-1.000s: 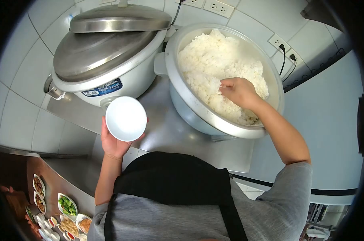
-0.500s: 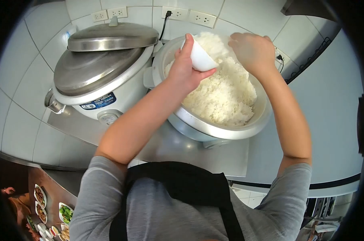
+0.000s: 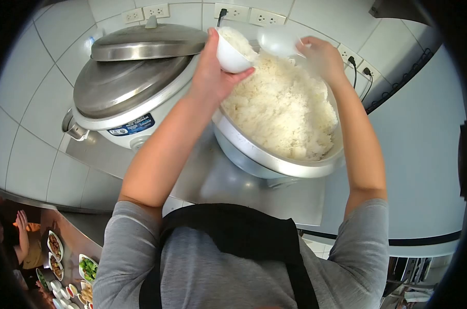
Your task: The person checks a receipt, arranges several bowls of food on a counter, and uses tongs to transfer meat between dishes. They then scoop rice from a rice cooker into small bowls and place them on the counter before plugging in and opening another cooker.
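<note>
My left hand (image 3: 211, 77) holds a small white bowl (image 3: 230, 57) from the side, its thumb near the rim. The bowl is tilted toward the right, with white rice (image 3: 237, 41) showing inside. My right hand (image 3: 323, 59), partly blurred, is closed round the handle end of a white rice paddle (image 3: 279, 41). The paddle's broad blade is just right of the bowl, apart from it. Below both hands, a large open rice cooker (image 3: 246, 153) contains a big heap of cooked rice (image 3: 285, 108).
A second rice cooker (image 3: 166, 110) stands on the left, with metal lids (image 3: 135, 85) stacked on it. A metal cup (image 3: 72, 125) is at its left side. Wall outlets (image 3: 267, 17) line the tiles. Dishes of food (image 3: 88, 269) and another person's hand (image 3: 21, 221) are lower left.
My left hand has moved left and up with the bowl, and rice now shows in it. The paddle blade has come into view beside the bowl.
</note>
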Demonstrator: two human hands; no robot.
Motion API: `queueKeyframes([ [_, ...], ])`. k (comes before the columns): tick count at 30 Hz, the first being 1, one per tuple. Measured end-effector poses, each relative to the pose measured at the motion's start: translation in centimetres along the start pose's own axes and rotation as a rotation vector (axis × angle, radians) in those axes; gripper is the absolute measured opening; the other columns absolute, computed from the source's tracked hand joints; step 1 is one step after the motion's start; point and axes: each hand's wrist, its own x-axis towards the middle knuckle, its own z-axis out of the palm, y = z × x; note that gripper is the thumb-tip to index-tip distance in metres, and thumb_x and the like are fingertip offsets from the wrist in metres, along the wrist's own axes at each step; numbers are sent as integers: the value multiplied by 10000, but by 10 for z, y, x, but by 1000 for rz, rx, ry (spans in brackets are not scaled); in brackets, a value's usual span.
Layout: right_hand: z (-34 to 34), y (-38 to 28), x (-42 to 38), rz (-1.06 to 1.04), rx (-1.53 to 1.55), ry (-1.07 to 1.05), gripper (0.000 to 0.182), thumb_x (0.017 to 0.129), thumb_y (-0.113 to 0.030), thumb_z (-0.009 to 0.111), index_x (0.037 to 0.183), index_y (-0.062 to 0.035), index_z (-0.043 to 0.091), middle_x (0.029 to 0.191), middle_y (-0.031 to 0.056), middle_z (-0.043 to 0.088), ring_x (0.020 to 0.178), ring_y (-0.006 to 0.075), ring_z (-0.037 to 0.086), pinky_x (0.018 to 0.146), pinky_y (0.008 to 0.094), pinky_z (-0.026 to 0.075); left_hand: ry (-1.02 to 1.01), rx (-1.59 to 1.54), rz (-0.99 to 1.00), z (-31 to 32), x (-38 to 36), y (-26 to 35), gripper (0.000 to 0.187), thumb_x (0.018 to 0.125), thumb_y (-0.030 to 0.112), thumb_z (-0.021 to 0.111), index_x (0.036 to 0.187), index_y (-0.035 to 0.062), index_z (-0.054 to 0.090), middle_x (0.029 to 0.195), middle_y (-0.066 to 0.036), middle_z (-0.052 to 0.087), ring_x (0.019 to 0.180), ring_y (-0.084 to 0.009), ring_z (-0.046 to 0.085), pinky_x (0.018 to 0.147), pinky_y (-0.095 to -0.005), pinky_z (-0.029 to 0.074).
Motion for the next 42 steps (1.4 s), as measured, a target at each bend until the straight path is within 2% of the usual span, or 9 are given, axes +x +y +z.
queueKeyframes([
  [3,47,51,11,-285,-966,-69,201,847,-205,495,893,-141,679,768,52,668,709,203,633,775,429,403,109,166,94,-6,-1,21,722,830,493,596,1299,124,190,1280,-165,366,1130,-349,458,864,-528,451],
  [5,56,14,-9,-229,-876,-174,196,821,-121,477,843,-164,667,778,33,661,785,192,628,834,448,339,247,222,146,5,-11,28,563,876,500,524,1241,104,363,1226,-124,467,1116,-311,499,878,-516,456],
  [16,64,-27,-80,-790,-335,-206,99,777,-220,637,851,-163,673,650,-14,589,678,160,572,672,332,340,126,103,92,-17,-11,28,582,893,495,490,1270,66,378,1255,-142,466,1142,-321,486,914,-539,426],
  [20,48,-8,-108,-601,-161,-357,151,787,-203,640,904,-121,689,789,18,667,711,167,597,691,325,395,63,80,90,-19,-14,24,562,912,486,451,1278,64,388,1252,-152,477,1155,-332,478,929,-540,412],
  [23,38,3,-107,-34,173,-599,181,801,-189,625,931,-77,683,809,51,674,749,146,610,684,308,452,-32,67,28,-26,-13,24,559,923,493,408,1287,69,391,1282,-156,455,1183,-342,453,941,-540,401],
  [26,29,42,-80,26,496,-551,231,816,-176,604,996,-42,659,851,68,666,791,135,607,677,286,486,-71,28,-67,-27,-14,24,567,924,506,386,1289,72,393,1312,-155,430,1206,-349,427,953,-548,386],
  [29,-25,6,-55,90,8,-403,277,840,-231,557,1074,-108,643,928,154,661,884,268,628,793,339,483,-114,11,-109,-28,-8,13,626,874,532,489,1311,105,355,1330,-151,404,1212,-346,411,935,-561,382],
  [32,-1,6,-44,-30,72,-31,310,846,-140,511,1140,-89,595,944,167,637,858,312,619,767,373,488,-83,4,-156,-8,-1,-5,620,878,538,479,1314,117,352,1329,-149,401,1213,-351,403,954,-569,363],
  [42,2,-21,-75,-367,-216,40,498,741,28,488,1211,-125,553,1015,126,576,827,323,595,690,399,511,-2,-40,-220,29,3,-24,557,927,518,375,1322,125,357,1353,-147,389,1241,-358,372,975,-567,342],
])
